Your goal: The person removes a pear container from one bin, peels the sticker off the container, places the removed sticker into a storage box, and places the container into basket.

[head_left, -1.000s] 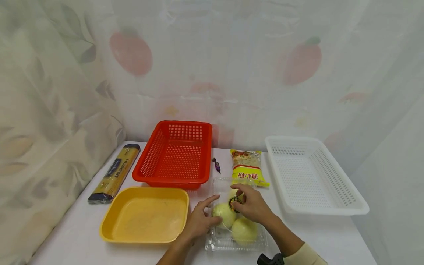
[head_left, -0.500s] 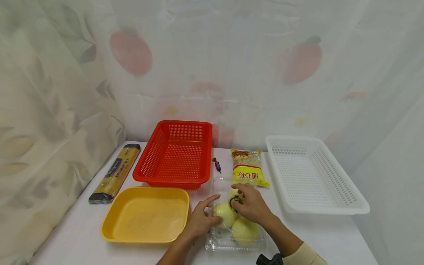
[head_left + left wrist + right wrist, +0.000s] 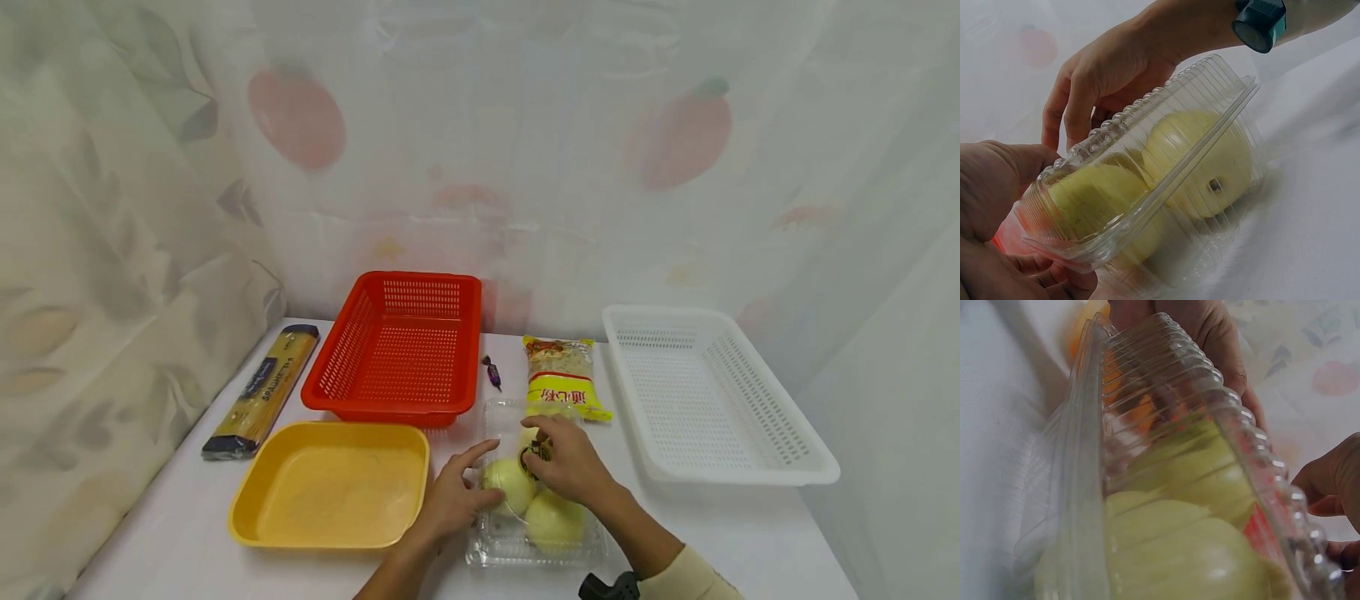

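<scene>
A clear plastic clamshell box point(image 3: 504, 546) lies on the white table near its front edge, with pale yellow-green round fruits point(image 3: 553, 521) inside. My left hand point(image 3: 480, 477) holds the box's left end, thumb against its side and index finger stretched out. My right hand point(image 3: 542, 450) sits on top of the lid, fingers curled down by a dark label. The left wrist view shows the ribbed box point(image 3: 1166, 181) with the right hand point(image 3: 1085, 106) arched over its far side. In the right wrist view the lid point(image 3: 1166, 425) fills the frame and the left hand point(image 3: 1222, 344) is behind it.
A yellow tray point(image 3: 330, 483) lies left of the box, with a red basket point(image 3: 401, 350) behind it. A spaghetti pack point(image 3: 262, 392) lies at the far left. A noodle bag point(image 3: 562, 379) and a purple candy point(image 3: 491, 373) lie behind the box. A white basket point(image 3: 705, 400) stands right.
Both hands stay on the box. The fingers of the right hand have shifted only slightly on the lid.
</scene>
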{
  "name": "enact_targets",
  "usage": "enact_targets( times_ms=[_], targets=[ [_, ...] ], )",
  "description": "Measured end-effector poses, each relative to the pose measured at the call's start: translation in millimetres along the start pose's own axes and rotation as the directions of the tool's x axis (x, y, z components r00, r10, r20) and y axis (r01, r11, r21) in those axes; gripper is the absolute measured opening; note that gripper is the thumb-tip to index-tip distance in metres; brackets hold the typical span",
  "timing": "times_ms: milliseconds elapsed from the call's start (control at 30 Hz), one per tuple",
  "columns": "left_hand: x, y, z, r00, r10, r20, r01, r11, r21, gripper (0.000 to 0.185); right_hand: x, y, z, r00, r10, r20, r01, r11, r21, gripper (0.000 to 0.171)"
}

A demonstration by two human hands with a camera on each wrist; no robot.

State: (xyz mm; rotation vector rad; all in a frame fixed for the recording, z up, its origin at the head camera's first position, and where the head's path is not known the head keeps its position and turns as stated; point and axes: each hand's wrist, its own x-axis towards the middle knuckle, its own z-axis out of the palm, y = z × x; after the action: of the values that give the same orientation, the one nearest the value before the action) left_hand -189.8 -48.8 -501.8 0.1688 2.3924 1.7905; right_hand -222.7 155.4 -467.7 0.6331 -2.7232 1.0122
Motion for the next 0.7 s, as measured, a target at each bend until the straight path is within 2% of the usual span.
enact_targets(
  times_ms=[233,700],
  targets=[
    [0.0,-0.1,-0.5,1.0,-0.006,0.001,0.006,1.0,-0.002,0.067,2,0,-2,0.999,-0.01,0.031,0.009,1.0,0.02,0.024],
    [-1.3,1.4,0.7,1.0,-0.023,-0.006,0.023,1.0,0.001,0.066,10,10,-9,0.982,-0.142,0.124,0.131,0.987,0.095,0.013]
  ],
)
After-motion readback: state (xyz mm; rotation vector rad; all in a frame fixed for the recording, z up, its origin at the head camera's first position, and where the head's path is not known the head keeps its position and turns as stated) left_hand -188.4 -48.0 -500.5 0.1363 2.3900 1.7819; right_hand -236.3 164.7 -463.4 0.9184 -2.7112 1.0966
